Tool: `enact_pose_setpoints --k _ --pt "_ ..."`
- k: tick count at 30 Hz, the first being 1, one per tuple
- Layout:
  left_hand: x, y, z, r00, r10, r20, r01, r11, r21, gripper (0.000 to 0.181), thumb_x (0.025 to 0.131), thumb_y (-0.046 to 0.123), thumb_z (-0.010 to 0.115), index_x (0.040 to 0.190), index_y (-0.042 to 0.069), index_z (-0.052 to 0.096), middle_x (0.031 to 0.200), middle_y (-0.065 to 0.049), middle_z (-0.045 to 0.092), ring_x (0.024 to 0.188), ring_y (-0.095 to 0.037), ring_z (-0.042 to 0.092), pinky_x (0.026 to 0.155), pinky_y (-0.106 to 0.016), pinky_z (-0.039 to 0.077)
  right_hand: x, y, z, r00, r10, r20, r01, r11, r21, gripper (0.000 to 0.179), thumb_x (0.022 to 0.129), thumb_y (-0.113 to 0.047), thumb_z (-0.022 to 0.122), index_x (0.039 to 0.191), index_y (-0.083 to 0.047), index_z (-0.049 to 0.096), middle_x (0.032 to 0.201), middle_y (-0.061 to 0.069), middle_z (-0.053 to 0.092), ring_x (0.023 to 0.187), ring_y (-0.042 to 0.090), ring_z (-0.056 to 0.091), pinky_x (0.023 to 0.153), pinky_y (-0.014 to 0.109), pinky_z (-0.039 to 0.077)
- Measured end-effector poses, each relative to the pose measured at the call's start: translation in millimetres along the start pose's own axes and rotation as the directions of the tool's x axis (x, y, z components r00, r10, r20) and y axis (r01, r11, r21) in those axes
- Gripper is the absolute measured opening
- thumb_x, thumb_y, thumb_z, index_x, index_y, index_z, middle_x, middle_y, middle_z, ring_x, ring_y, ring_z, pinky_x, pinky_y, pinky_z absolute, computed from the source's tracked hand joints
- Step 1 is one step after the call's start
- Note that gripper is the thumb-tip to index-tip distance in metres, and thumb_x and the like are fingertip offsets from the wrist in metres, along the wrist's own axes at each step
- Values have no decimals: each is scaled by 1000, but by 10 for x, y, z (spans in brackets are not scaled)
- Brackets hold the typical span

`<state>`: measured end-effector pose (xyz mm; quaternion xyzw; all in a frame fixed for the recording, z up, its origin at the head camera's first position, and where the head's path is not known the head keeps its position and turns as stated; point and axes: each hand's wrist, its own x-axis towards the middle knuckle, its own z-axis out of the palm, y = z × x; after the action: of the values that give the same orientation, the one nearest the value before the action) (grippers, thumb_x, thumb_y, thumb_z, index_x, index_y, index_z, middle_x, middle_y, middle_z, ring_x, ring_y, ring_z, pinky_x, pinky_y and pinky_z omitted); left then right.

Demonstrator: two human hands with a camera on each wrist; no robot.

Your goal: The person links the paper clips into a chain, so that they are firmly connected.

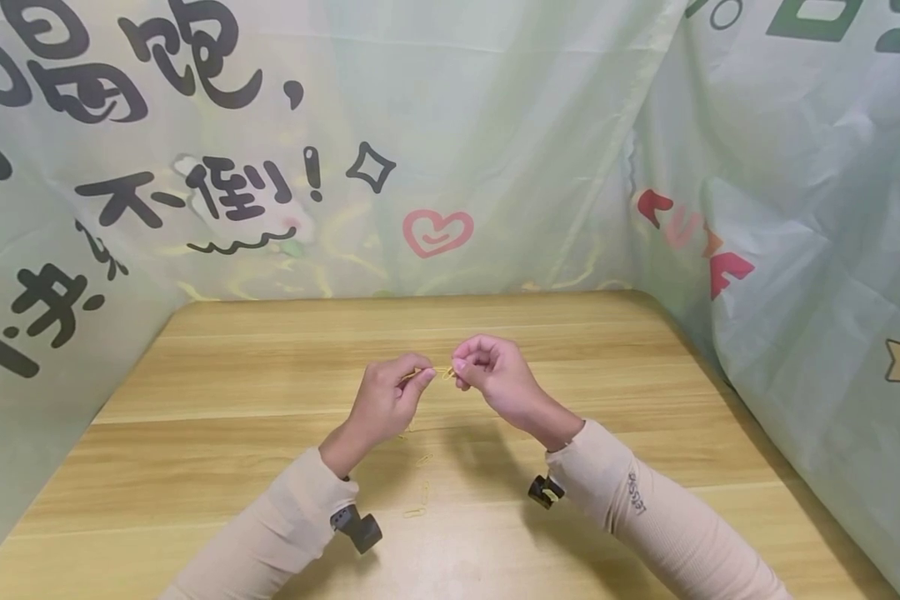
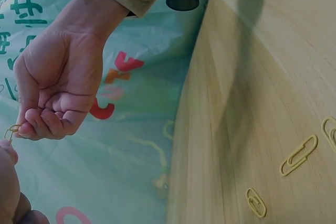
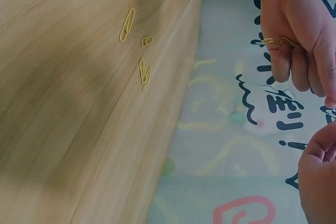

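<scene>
My left hand [image 1: 382,398] and right hand [image 1: 501,379] meet above the middle of the table in the head view. Between their fingertips are thin yellow paper clips [image 1: 446,372], pinched from both sides. A paper clip [image 2: 12,129] shows between the thumb and finger of the right hand [image 2: 58,82] in the left wrist view, close to the left hand [image 2: 8,182]. More paper clips [image 3: 269,41] stick out at the curled fingers of the left hand [image 3: 299,35] in the right wrist view. How the clips join is too small to tell.
Several loose yellow paper clips [image 1: 415,512] lie on the wooden table [image 1: 232,467] below the hands. A printed cloth [image 1: 495,150] hangs behind the table and along its sides. Each sleeve carries a black wrist camera [image 1: 358,529].
</scene>
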<state>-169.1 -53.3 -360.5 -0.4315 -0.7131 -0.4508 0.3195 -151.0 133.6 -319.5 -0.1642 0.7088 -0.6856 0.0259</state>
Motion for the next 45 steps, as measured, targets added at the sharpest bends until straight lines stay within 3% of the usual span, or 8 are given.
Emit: enact_pose_setpoints --k 6,13,20,26,33,45 --pt "7 1 7 1000 12 1 -12 1000 -5 38 104 30 46 85 1 62 52 4 40 43 -3 27 40 -16 23 -7 3 -14 1000 -6 0 6 1000 -5 3 92 10 54 95 11 55 73 4 57 65 13 57 66 24 51" --pt "14 -3 11 1000 19 -3 -19 1000 -4 39 104 30 45 84 2 62 52 4 40 42 -3 27 39 -15 23 -3 5 -21 1000 -10 0 10 1000 -3 6 92 10 54 92 6 57 73 5 58 64 12 57 66 24 51" --pt "8 4 13 1000 16 3 -16 1000 -2 40 103 32 45 84 1 62 53 4 41 43 -2 27 40 -16 24 -5 21 -25 1000 -17 1 17 1000 -6 4 92 11 55 95 13 55 73 4 59 64 12 57 66 24 52" --pt "7 14 4 1000 12 1 -12 1000 15 41 103 33 45 84 1 62 53 4 42 44 -2 27 40 -16 25 -4 21 -16 1000 -13 -5 13 1000 -10 6 91 11 55 92 6 57 74 8 59 64 12 58 66 24 52" --pt "13 9 6 1000 16 -12 -16 1000 23 39 104 29 46 83 1 62 52 4 41 43 -3 28 40 -16 24 6 15 4 1000 -13 -22 13 1000 -14 5 92 11 54 96 14 55 73 5 58 63 12 57 64 24 51" --pt "18 40 20 999 24 -38 -22 999 38 37 104 25 46 82 0 61 54 0 47 43 -5 31 39 -17 26 9 23 77 999 -5 -41 5 1000 -5 5 91 12 55 90 7 57 72 5 57 62 12 58 62 23 51"
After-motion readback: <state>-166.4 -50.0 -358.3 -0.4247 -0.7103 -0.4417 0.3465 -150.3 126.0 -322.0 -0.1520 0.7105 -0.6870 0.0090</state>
